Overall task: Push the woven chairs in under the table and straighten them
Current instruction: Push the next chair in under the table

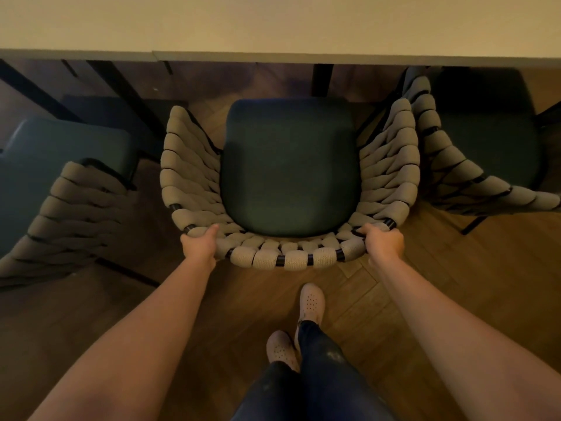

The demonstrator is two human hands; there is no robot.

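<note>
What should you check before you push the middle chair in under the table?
1. Both hands holding the chair back: ok. The left hand and right hand grip the back rim of the middle chair.
2. Grip even on both sides: ok, one hand near each back corner.
3. Chair facing the table squarely: ok, looks roughly straight.
4. Seat under the table: not ok, the whole cushion is still outside the edge.
5. Room beside the right chair: not ok, the woven sides look touching.
6. Table leg clear of the chair's path: cannot tell.
</note>
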